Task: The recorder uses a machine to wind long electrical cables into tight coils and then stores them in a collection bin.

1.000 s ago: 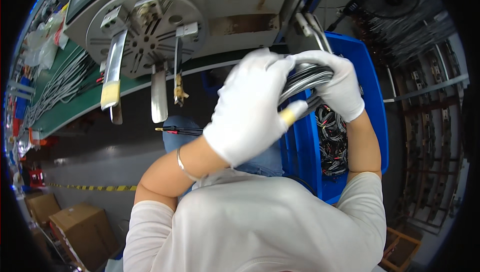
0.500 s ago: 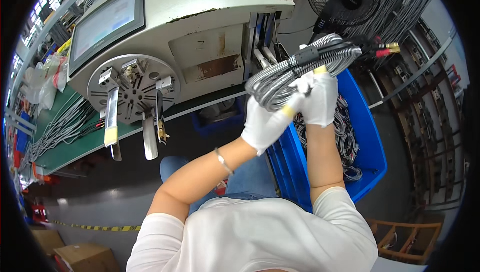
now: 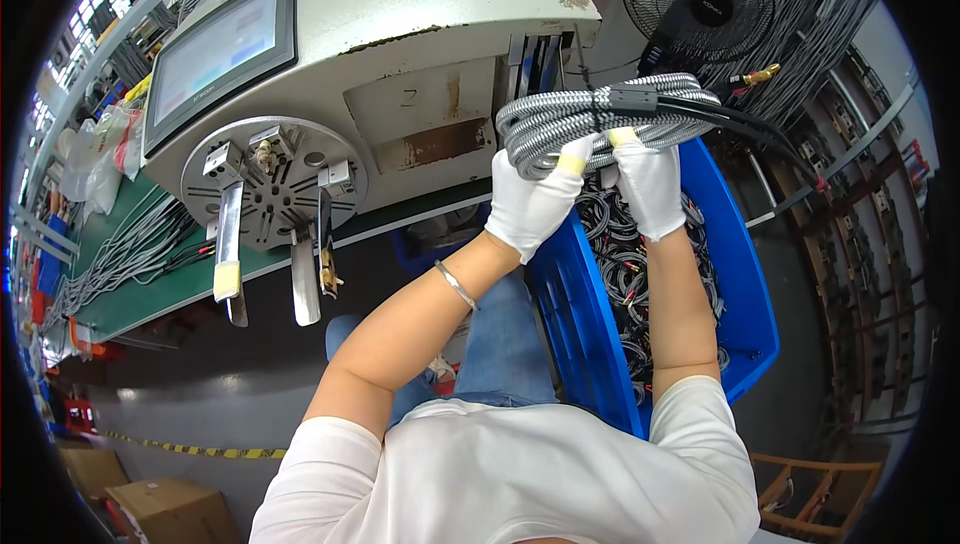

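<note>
A coiled cable [image 3: 560, 119] in grey-and-white braid is held up in both my hands. A dark sleeve and tie bind it near the middle, and its black ends with red-and-gold plugs stick out to the right. My left hand [image 3: 535, 199], in a white glove with yellow tape on the thumb, grips the coil's lower left part. Gloved the same way, my right hand [image 3: 648, 184] closes on the lower right part. Some fingers of both hands are hidden behind the coil. Below it stands a blue bin [image 3: 755, 304] holding many similar coiled cables [image 3: 625, 279].
At left is a winding machine [image 3: 400, 19] with a round slotted disc [image 3: 270, 184], metal arms projecting from it, and a screen [image 3: 220, 49]. Loose grey cables [image 3: 130, 249] lie on the green bench. A black fan [image 3: 700, 4] and a metal rack [image 3: 870, 204] stand at right.
The coil has turned from a tilt to nearly level, its plug ends swinging round. My right hand has shifted slightly right and away from my left; both still hold the coil.
</note>
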The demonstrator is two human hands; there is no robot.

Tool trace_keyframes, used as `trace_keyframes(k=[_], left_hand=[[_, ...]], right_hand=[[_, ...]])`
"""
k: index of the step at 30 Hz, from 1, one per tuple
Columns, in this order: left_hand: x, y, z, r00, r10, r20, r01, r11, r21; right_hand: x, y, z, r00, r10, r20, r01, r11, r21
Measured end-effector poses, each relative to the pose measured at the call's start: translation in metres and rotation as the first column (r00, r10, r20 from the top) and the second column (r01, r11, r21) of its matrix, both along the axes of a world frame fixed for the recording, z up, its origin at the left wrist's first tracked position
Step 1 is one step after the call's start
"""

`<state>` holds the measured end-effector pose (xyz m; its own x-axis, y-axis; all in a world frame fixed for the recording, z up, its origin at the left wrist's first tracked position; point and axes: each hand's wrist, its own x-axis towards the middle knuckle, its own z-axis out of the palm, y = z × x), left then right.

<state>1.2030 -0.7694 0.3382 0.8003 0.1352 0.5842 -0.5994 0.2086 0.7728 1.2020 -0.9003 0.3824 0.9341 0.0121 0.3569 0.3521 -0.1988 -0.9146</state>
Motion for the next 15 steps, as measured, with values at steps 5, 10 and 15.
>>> trace_keyframes(k=[5,10,15], left_hand=[[-0.007,0.015,0.001,0.991,0.091,0.099,-0.101,0.989,0.103],[-0.013,0.023,0.005,0.996,0.087,-0.03,-0.089,0.993,-0.079],[-0.026,0.013,0.018,0.993,0.018,-0.117,-0.029,0.995,-0.097]], right_hand=[[0.019,-0.005,-0.017,0.92,0.039,0.39,0.098,0.94,-0.326],[0.008,0.016,0.003,0.989,-0.053,0.137,0.06,0.997,-0.047],[0.009,0.022,-0.001,0.988,-0.137,0.07,0.124,0.979,0.163]])
